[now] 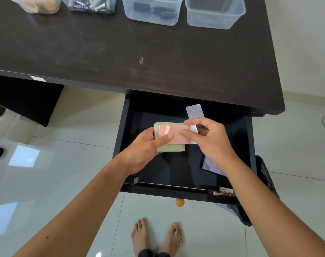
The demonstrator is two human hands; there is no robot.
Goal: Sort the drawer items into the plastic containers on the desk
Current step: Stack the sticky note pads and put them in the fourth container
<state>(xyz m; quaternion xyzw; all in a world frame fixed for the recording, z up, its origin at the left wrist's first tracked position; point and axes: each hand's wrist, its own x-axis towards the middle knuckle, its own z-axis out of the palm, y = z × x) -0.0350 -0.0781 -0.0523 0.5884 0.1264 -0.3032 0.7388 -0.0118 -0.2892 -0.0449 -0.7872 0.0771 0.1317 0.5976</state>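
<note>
Pink sticky-note pad is lying atop a green pad, the left hand gripping the stack with its thumb pressing on top. The right hand is pinching a patterned white strip beside the pink pad. Both are hovering over the open dark drawer, with four plastic containers sitting along the desk's far edge.

Dark brown wooden desk with a scuffed, dusty top, sitting on glossy cream floor tiles. Bright window reflections on the tiles left of the desk. Pale wall right of the desk. Black plastic bag slumped against the desk's right side.
</note>
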